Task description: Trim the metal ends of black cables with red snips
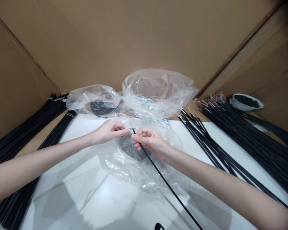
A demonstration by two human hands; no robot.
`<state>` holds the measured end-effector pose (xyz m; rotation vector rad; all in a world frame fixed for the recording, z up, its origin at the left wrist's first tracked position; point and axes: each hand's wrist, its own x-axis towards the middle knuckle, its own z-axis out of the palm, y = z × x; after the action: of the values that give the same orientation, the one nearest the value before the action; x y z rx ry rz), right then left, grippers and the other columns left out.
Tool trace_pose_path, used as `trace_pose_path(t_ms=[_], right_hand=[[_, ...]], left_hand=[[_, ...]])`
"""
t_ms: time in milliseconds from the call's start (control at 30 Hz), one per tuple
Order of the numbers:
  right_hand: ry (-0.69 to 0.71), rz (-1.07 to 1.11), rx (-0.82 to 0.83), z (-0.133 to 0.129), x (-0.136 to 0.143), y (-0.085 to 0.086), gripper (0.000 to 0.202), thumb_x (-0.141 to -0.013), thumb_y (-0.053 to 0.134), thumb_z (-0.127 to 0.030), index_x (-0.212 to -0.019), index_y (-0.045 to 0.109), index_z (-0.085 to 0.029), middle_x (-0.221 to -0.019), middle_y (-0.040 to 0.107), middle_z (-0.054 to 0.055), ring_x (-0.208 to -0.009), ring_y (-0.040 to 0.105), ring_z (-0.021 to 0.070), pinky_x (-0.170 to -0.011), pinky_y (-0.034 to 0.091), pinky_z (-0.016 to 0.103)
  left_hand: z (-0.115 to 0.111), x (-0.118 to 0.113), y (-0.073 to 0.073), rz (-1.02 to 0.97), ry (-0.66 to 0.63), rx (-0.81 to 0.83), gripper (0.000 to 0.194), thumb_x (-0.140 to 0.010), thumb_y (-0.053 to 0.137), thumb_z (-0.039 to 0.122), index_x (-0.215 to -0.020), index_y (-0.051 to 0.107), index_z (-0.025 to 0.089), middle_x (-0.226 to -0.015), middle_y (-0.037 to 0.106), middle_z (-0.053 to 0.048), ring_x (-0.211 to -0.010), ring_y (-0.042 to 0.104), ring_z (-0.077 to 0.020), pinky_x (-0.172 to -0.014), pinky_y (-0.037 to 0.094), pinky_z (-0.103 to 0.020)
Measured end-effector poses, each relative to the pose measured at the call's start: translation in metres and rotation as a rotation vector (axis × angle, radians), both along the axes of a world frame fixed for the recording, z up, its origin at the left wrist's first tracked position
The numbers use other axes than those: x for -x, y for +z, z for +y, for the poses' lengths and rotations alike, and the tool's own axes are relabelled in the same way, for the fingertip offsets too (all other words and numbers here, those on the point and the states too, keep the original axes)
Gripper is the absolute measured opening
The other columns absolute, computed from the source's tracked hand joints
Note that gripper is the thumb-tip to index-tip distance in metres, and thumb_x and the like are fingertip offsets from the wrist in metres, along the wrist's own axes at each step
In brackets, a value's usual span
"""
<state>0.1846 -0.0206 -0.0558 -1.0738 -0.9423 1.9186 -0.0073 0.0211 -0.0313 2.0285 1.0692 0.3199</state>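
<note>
Near the centre, my right hand (148, 140) pinches a long black cable (163, 177) close to its upper end, where a thin tip sticks up. The cable runs down to the bottom edge. My left hand (111, 130) is closed on a small thin metallic piece (132, 128), which meets the cable's end; its exact shape is too small to make out. Beneath both hands lies an opened clear plastic bag (144, 174) with a mass of small grey items (132, 147) inside.
Black cable bundles lie at left (31, 124) and right (249, 143), with looser cables (213, 147) nearer the centre-right. A white bowl (237, 105) holds dark green material. More clear plastic (158, 86) stands by the cardboard wall (134, 35). A black loop (159, 226) shows at the bottom.
</note>
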Motion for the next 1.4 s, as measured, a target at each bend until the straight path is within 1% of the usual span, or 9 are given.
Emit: trace_pose_path(t_ms=[167,333,433,567,700,1000,1133,1267,1400], right_hand=[[0.008,0.036,0.004,0.002,-0.001,0.000,0.028,-0.062,0.078,-0.032,-0.069,0.060,-0.012,-0.064,0.063,0.001,-0.054,0.058,0.0075,-0.052,0.047,0.019],[0.022,0.112,0.055,0.003,-0.002,-0.005,0.027,-0.062,0.078,-0.032,-0.072,0.063,-0.011,-0.066,0.063,0.002,-0.056,0.058,0.0064,-0.053,0.046,0.017],[0.011,0.166,0.087,0.002,-0.002,-0.007,0.026,-0.062,0.078,-0.030,-0.073,0.064,-0.011,-0.067,0.062,0.002,-0.056,0.056,0.0054,-0.053,0.045,0.016],[0.032,0.219,0.103,0.002,-0.002,-0.008,0.024,-0.065,0.077,-0.030,-0.074,0.064,-0.011,-0.065,0.060,0.001,-0.055,0.054,0.0047,-0.053,0.044,0.016],[0.065,0.221,0.087,0.000,-0.001,-0.006,0.021,-0.069,0.073,-0.030,-0.075,0.064,-0.012,-0.064,0.057,0.000,-0.054,0.051,0.0053,-0.052,0.042,0.017],[0.105,0.177,0.039,-0.002,-0.001,-0.003,0.024,-0.069,0.072,-0.034,-0.075,0.063,-0.012,-0.063,0.055,-0.001,-0.051,0.049,0.0045,-0.049,0.038,0.017],[0.113,0.175,0.031,-0.003,-0.001,-0.003,0.021,-0.071,0.070,-0.032,-0.075,0.063,-0.013,-0.063,0.055,-0.001,-0.050,0.047,0.0047,-0.049,0.037,0.019],[0.118,0.165,0.024,-0.004,-0.001,-0.004,0.022,-0.072,0.069,-0.033,-0.075,0.063,-0.012,-0.061,0.055,-0.001,-0.050,0.047,0.0049,-0.050,0.037,0.019],[0.114,0.157,0.020,-0.003,-0.001,-0.006,0.024,-0.070,0.071,-0.035,-0.075,0.064,-0.013,-0.062,0.057,-0.001,-0.050,0.049,0.0051,-0.050,0.039,0.019]], left_hand=[[0.000,0.006,-0.001,-0.006,0.056,-0.114,0.041,-0.083,0.048,0.046,-0.058,0.044,0.013,-0.056,0.031,0.004,-0.054,0.029,-0.0069,-0.049,0.021,-0.020],[-0.006,0.012,-0.004,0.018,0.060,-0.262,0.037,-0.084,0.048,0.046,-0.068,0.054,0.012,-0.058,0.039,0.004,-0.055,0.033,-0.0072,-0.052,0.024,-0.019],[-0.009,0.012,-0.008,0.043,0.058,-0.328,0.035,-0.084,0.050,0.045,-0.073,0.057,0.013,-0.057,0.044,0.004,-0.053,0.035,-0.0070,-0.051,0.026,-0.019],[-0.011,0.008,-0.010,0.058,0.043,-0.391,0.032,-0.084,0.051,0.043,-0.072,0.055,0.013,-0.056,0.045,0.005,-0.051,0.036,-0.0063,-0.051,0.028,-0.017],[-0.012,0.005,-0.009,0.050,0.029,-0.422,0.033,-0.084,0.050,0.041,-0.067,0.052,0.013,-0.054,0.042,0.005,-0.049,0.035,-0.0060,-0.050,0.027,-0.017],[-0.013,0.003,-0.006,0.060,-0.002,-0.389,0.033,-0.084,0.050,0.042,-0.068,0.053,0.013,-0.053,0.040,0.006,-0.048,0.033,-0.0055,-0.049,0.026,-0.017],[-0.011,0.003,-0.003,0.039,-0.030,-0.365,0.034,-0.085,0.050,0.041,-0.065,0.051,0.013,-0.053,0.037,0.006,-0.049,0.030,-0.0057,-0.049,0.025,-0.017],[-0.010,0.003,-0.002,0.012,-0.034,-0.291,0.039,-0.085,0.048,0.043,-0.060,0.047,0.013,-0.053,0.034,0.006,-0.051,0.028,-0.0062,-0.048,0.022,-0.018],[-0.009,0.002,-0.002,-0.018,-0.005,-0.159,0.041,-0.084,0.048,0.045,-0.058,0.046,0.013,-0.054,0.031,0.005,-0.053,0.026,-0.0067,-0.048,0.020,-0.019]])
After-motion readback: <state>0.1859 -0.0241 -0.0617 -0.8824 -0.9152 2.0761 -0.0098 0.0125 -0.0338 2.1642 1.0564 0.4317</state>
